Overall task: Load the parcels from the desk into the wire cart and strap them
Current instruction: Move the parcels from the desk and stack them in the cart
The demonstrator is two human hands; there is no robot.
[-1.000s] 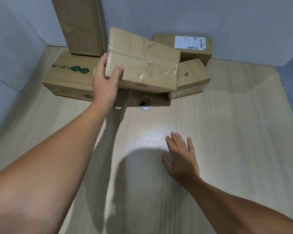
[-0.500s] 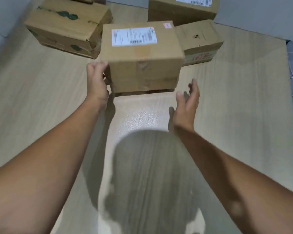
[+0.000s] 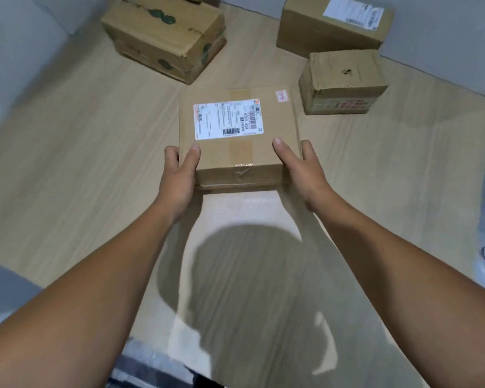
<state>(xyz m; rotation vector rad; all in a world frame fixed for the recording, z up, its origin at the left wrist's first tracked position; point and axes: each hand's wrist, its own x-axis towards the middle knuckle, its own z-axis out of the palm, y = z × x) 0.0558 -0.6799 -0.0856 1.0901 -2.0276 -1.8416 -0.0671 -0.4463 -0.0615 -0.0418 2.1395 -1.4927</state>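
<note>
- Cardboard parcel [image 3: 240, 148], brown and squarish, is in the middle of the wooden tabletop [image 3: 95, 163], between the two hands.
- On its top face there is a white shipping label [image 3: 228, 119] with barcodes, a strip of brown tape [image 3: 240, 156] running from far to near, and a small red-printed sticker [image 3: 282, 96] at the far right corner.
- The left hand [image 3: 179, 175] grasps the near left corner of the parcel: the thumb lies on the top face and the fingers curl around the left side.
- The right hand [image 3: 300, 169] grasps the near right corner in the same way, thumb on top, fingers at the right side.
- I cannot tell if the parcel stands on the tabletop or is a little lifted.
- Three other cardboard boxes are on the far part of the tabletop, apart from the held parcel: a large box with green marks [image 3: 163, 37] at the far left, a box with a white label [image 3: 331, 26] at the far right close to the wall, and a small dented box [image 3: 342, 79] just in front of it.
- A dark shadow of the person's head [image 3: 235, 275] falls on the near tabletop between the forearms.
</note>
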